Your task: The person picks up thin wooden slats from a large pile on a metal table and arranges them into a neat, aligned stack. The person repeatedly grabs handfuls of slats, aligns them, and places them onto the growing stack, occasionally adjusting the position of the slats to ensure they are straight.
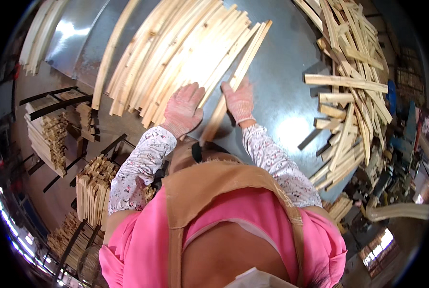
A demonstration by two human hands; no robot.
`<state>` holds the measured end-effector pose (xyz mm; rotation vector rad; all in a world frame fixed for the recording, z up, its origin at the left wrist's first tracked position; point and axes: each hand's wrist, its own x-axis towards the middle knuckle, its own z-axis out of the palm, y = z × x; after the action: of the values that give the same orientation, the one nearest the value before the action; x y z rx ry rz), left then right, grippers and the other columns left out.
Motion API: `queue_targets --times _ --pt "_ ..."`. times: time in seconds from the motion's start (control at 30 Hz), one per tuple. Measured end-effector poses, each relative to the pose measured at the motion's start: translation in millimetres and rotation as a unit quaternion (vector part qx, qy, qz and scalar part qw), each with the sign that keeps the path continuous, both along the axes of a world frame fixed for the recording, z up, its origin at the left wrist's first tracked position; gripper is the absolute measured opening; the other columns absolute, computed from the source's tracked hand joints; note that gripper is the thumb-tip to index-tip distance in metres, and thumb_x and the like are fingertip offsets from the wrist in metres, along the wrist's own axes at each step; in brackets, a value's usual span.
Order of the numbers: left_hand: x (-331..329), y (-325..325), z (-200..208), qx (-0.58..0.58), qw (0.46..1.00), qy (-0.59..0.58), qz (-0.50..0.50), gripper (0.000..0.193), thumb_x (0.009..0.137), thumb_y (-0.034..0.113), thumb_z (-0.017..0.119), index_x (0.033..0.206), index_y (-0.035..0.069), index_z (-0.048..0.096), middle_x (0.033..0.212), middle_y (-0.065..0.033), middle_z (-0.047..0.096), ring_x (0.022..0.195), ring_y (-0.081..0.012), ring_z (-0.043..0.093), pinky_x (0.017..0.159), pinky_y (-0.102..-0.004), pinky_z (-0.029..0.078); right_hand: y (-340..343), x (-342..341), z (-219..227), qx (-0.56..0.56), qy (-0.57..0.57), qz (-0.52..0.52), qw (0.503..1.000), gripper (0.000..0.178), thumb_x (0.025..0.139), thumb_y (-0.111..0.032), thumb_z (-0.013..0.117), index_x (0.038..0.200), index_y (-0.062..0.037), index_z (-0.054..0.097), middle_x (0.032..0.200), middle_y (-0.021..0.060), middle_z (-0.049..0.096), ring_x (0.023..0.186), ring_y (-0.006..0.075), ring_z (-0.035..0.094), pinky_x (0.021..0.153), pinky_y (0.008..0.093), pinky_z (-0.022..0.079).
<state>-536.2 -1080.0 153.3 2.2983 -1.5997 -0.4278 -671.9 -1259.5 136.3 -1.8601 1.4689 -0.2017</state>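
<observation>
Both my hands wear pale pinkish work gloves. My left hand (183, 109) lies flat, fingers stretched out, on the near ends of a row of long pale wooden strips (176, 48). One wooden strip (216, 118) lies apart at the row's right, slanting toward my body. My right hand (240, 101) holds this strip, its thumb over the upper face and its other fingers at the right side, slightly blurred. The strip's near end juts past the edge of the metal table (277, 72), close to my apron.
A tangled heap of wooden strips (356, 86) covers the table's right side. Another strip (110, 53) lies alone left of the row. Stacked wood bundles (92, 192) stand on dark racks at the lower left. A ribbed hose (399, 212) runs at the lower right.
</observation>
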Motion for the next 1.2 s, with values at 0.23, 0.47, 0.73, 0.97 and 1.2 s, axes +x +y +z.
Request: queue_targets --times 0.23,0.47,0.73,0.97,1.2 --pt "183.1 23.3 31.6 0.013 0.945 0.003 0.327 0.103 0.087 0.053 0.081 0.165 0.000 0.040 0.167 -0.0225 0.046 0.154 -0.0376 0.043 0.129 -0.0452 0.035 -25.1 27.3 -4.1 0.116 0.024 0.138 0.983 0.112 0.098 -0.056 0.067 0.169 0.0045 0.006 0.121 0.0380 0.072 0.118 0.0524 0.069 0.101 0.0536 0.054" --pt "220.8 -0.8 53.8 0.219 0.926 -0.033 0.305 0.110 0.079 0.054 0.088 0.168 0.013 0.038 0.168 -0.0188 0.044 0.155 -0.0364 0.042 0.128 -0.0436 0.038 -32.2 64.1 -12.3 0.141 0.007 0.150 0.979 0.115 0.098 -0.056 0.068 0.169 0.0069 0.003 0.124 0.0341 0.073 0.119 0.0493 0.070 0.102 0.0511 0.055" --pt "389.9 58.6 57.6 0.184 0.921 -0.075 0.336 0.099 0.083 0.056 0.082 0.163 0.010 0.047 0.158 -0.0212 0.054 0.148 -0.0389 0.050 0.124 -0.0457 0.041 -1.1 245.3 8.5 0.088 -0.032 0.221 0.971 0.108 0.101 -0.056 0.063 0.166 0.0128 0.011 0.121 0.0346 0.073 0.115 0.0499 0.071 0.100 0.0522 0.056" --pt "564.5 155.1 21.6 0.093 0.938 -0.016 0.335 0.091 0.084 0.042 0.085 0.158 0.000 0.053 0.154 -0.0275 0.059 0.144 -0.0410 0.054 0.122 -0.0453 0.042 67.3 397.4 -1.5 0.179 -0.052 0.285 0.940 0.115 0.102 -0.056 0.061 0.160 0.0244 0.002 0.123 0.0347 0.072 0.112 0.0471 0.072 0.100 0.0495 0.056" --pt "620.3 183.8 21.7 0.192 0.916 -0.030 0.351 0.095 0.092 0.047 0.078 0.167 0.004 0.039 0.161 -0.0276 0.049 0.147 -0.0449 0.049 0.121 -0.0498 0.043 29.9 425.2 29.0 0.206 -0.041 0.389 0.897 0.096 0.098 -0.045 0.065 0.166 0.0069 0.024 0.124 0.0333 0.072 0.107 0.0502 0.071 0.102 0.0526 0.056"
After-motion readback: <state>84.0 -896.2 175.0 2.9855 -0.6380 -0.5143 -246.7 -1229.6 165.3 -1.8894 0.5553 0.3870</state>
